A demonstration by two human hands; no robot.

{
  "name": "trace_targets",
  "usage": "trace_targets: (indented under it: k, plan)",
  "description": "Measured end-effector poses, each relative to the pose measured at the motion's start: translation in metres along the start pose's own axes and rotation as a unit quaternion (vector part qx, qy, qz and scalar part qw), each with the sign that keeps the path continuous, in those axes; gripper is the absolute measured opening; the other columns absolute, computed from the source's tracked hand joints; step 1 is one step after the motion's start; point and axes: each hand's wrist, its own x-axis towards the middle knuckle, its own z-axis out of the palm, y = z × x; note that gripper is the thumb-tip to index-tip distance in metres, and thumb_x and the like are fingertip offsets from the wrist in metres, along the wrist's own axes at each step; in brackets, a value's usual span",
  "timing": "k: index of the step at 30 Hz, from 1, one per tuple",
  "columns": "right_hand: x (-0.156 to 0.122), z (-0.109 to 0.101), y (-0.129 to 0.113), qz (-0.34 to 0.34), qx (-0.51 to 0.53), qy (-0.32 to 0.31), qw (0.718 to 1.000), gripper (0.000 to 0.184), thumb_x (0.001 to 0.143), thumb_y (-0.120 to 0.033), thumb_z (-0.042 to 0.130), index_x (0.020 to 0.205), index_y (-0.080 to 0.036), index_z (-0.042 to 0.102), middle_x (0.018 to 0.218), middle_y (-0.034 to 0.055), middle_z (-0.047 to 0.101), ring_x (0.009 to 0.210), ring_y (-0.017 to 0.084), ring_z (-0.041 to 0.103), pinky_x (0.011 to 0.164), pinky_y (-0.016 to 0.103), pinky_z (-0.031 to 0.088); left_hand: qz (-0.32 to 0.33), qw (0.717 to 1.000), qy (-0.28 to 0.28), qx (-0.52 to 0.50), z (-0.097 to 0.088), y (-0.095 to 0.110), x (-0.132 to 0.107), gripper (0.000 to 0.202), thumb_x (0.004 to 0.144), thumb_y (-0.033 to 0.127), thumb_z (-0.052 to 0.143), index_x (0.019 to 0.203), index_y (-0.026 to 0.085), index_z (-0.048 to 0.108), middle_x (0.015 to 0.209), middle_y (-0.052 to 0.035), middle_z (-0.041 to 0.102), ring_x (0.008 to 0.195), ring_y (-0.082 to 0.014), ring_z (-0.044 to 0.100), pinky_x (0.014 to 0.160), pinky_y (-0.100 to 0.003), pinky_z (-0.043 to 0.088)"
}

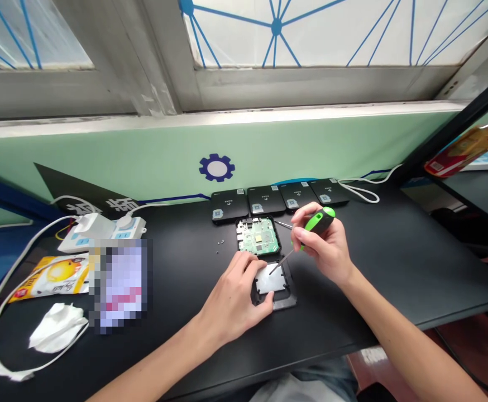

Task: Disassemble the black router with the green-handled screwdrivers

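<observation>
My right hand (323,245) grips a green-and-black screwdriver (320,221). Its thin shaft slants down to the left, and the tip meets or hovers just over a silver metal plate (271,279); contact is hard to tell. That plate sits in a black case cover (286,302) lying on the desk. Thumb and fingers of my left hand (238,290) hold the cover by its left side. Just behind it lies an open black case with a green circuit board (254,237). A second metal shaft (283,225) shows beside the board, its other end hidden by my right hand.
Several closed black boxes (229,206) line the wall. Small screws (220,242) lie left of the board. On the left are a power strip (101,234) with white cables, a yellow snack packet (53,273), a crumpled tissue (57,328) and a blurred-out item (122,285).
</observation>
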Motion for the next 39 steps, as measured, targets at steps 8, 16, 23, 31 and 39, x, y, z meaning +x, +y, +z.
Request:
trace_targets:
  k: [8,16,23,31,39]
  plan:
    - [-0.005,-0.001,0.0,-0.007,-0.035,-0.022,0.999,0.012,0.1,-0.028,0.081,0.107,-0.022,0.074,0.067,-0.0051,0.065,0.05,0.013,0.059,0.051,0.028,0.042,0.013,0.999,0.026,-0.023,-0.002,-0.005,-0.008,0.043,0.095,0.014,0.077,0.135,0.022,0.066,0.123,-0.0101,0.067,0.115,-0.0289,0.067,0.098,-0.042,0.063]
    - [-0.014,0.004,-0.004,-0.006,-0.041,-0.053,0.998,0.009,0.102,-0.028,0.08,0.107,-0.023,0.075,0.069,-0.0032,0.065,0.049,0.014,0.06,0.048,0.029,0.042,0.01,0.999,0.035,-0.028,-0.002,-0.005,-0.009,0.043,0.095,0.014,0.078,0.136,0.02,0.067,0.124,-0.0113,0.068,0.116,-0.0293,0.068,0.097,-0.041,0.064]
    - [-0.012,0.006,-0.006,-0.014,-0.038,-0.048,0.998,0.007,0.101,-0.026,0.079,0.105,-0.023,0.075,0.068,-0.0036,0.065,0.049,0.014,0.059,0.048,0.028,0.043,0.011,0.999,0.028,-0.027,-0.003,-0.005,-0.01,0.041,0.096,0.015,0.077,0.135,0.021,0.068,0.123,-0.0108,0.067,0.114,-0.0287,0.067,0.096,-0.041,0.063]
    - [-0.01,0.008,-0.012,-0.012,-0.046,-0.038,0.998,0.007,0.098,-0.027,0.079,0.101,-0.023,0.074,0.068,-0.0036,0.064,0.046,0.014,0.058,0.045,0.029,0.044,0.017,0.999,0.026,-0.017,-0.004,-0.006,-0.01,0.038,0.099,0.017,0.076,0.136,0.022,0.067,0.125,-0.0108,0.067,0.114,-0.0287,0.067,0.095,-0.041,0.062]
    - [-0.015,0.009,-0.013,-0.027,-0.069,-0.047,0.996,0.005,0.098,-0.023,0.079,0.102,-0.023,0.076,0.075,-0.0015,0.066,0.049,0.014,0.06,0.046,0.03,0.043,0.011,1.0,0.023,-0.014,-0.003,-0.006,-0.009,0.039,0.099,0.019,0.077,0.137,0.022,0.067,0.125,-0.0113,0.067,0.114,-0.0291,0.067,0.095,-0.042,0.062]
